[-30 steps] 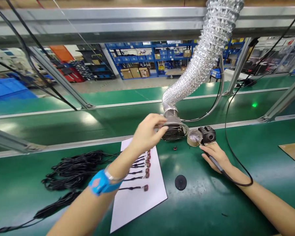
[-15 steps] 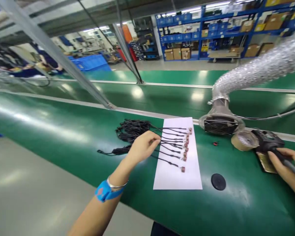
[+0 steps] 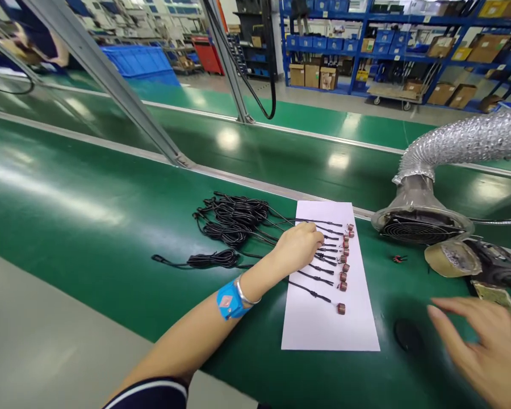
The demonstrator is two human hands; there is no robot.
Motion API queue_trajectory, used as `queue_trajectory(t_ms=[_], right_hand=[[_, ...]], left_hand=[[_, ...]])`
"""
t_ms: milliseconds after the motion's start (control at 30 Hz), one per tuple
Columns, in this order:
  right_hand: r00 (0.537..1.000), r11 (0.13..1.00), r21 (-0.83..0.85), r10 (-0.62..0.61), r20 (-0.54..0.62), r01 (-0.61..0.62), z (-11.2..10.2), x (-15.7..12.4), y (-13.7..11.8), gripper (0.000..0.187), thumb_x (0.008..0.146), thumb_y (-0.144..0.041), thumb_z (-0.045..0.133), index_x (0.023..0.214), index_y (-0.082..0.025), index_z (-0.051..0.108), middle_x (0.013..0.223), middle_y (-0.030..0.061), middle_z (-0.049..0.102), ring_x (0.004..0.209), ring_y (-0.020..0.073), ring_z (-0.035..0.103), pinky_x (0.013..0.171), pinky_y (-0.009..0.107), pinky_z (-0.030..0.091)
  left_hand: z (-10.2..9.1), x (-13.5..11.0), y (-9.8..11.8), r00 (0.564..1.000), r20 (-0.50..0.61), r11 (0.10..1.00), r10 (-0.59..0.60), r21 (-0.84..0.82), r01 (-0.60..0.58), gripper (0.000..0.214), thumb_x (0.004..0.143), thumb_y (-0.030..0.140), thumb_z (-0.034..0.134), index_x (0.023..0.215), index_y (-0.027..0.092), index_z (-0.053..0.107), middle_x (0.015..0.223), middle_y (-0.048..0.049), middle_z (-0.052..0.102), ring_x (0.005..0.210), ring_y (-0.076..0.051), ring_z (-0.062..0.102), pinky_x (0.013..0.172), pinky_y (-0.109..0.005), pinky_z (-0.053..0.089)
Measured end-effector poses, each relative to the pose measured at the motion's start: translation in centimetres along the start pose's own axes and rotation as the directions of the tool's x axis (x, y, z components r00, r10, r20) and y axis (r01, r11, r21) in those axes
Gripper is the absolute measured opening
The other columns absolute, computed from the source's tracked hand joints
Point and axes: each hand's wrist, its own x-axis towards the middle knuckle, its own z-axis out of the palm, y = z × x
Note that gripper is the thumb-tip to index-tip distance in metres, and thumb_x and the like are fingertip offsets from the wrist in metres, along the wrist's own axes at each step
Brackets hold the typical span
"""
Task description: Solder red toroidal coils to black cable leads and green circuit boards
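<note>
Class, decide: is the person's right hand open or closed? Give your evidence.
Open. The right hand has its fingers spread out flat above the green bench, and nothing is held in it.

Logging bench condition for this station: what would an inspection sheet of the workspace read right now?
Surface: green belt, glossy.
Job's things: coil-tipped leads in a row on white sheet.
Clutter: black disc, tape roll, small red part.
Hands: left hand on the leads, grip unclear; right hand open, near the disc.
Cables: black cable bundle left of the sheet.
Surroundings: extraction hood on foil duct; blue shelving behind.
</note>
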Motion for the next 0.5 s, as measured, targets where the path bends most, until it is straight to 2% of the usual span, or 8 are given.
queue_trajectory(t_ms=[67,100,167,233,333,500], right_hand=[[0.983,0.983,0.104,-0.16,0.093,0.15,2.6,4.9,-4.0,0.008,0.088,-0.031,0.064,0.091,-0.024,0.067,0.08,0.0044,0.066,0.084,0.0224,0.057,0.082,0.038,0.042],[0.969,0.975,0.123,-0.2,0.147,0.182,4.1,7.4,-5.4,0.01,0.09,-0.028,0.06,0.088,-0.022,0.068,0.077,0.0043,0.065,0.084,0.0216,0.055,0.081,0.036,0.042],[0.923,0.98,0.066,-0.198,0.331,0.186,7.1,11.6,-7.0,0.018,0.092,-0.027,0.055,0.085,-0.02,0.071,0.074,0.0052,0.062,0.085,0.0217,0.051,0.081,0.035,0.041],[0.899,0.982,0.011,-0.176,0.401,0.188,9.5,14.6,-7.6,0.02,0.091,-0.025,0.055,0.085,-0.019,0.073,0.077,0.007,0.063,0.088,0.0232,0.049,0.082,0.036,0.039],[0.863,0.977,-0.059,-0.151,0.482,0.204,11.5,16.9,-7.6,0.019,0.087,-0.02,0.056,0.086,-0.017,0.075,0.08,0.0087,0.064,0.092,0.0252,0.048,0.081,0.036,0.036],[0.802,0.961,-0.164,-0.084,0.591,0.221,12.0,18.3,-7.8,0.018,0.078,-0.019,0.058,0.074,-0.012,0.074,0.076,0.0152,0.064,0.087,0.028,0.046,0.074,0.037,0.033]], left_hand=[[0.6,0.8,-0.2,1.0,-0.012,1.0,-0.016,0.014,0.016,0.024,0.095,0.016,0.048,0.097,0.02,0.071,0.094,-0.0065,0.065,0.096,-0.022,0.06,0.085,-0.032,0.05],[0.9,1.1,-0.3,1.0,-0.021,1.0,-0.023,0.021,0.023,0.024,0.095,0.016,0.048,0.097,0.02,0.071,0.093,-0.0067,0.065,0.096,-0.022,0.06,0.084,-0.032,0.05],[1.4,1.4,-0.5,0.999,-0.042,0.999,-0.031,0.035,0.033,0.024,0.095,0.017,0.047,0.094,0.019,0.071,0.092,-0.0072,0.065,0.093,-0.022,0.06,0.083,-0.032,0.05],[1.7,1.6,-0.6,0.997,-0.069,0.998,-0.039,0.046,0.042,0.023,0.095,0.017,0.047,0.094,0.018,0.07,0.091,-0.0075,0.064,0.09,-0.022,0.06,0.081,-0.033,0.05],[2.2,1.9,-0.7,0.994,-0.1,0.997,-0.051,0.054,0.057,0.02,0.095,0.017,0.048,0.098,0.018,0.067,0.094,-0.0076,0.062,0.089,-0.022,0.059,0.08,-0.034,0.049],[3.0,2.5,-1.2,0.994,-0.099,0.997,-0.047,0.059,0.053,0.023,0.096,0.016,0.044,0.093,0.017,0.066,0.091,-0.0076,0.06,0.086,-0.022,0.058,0.076,-0.034,0.048]])
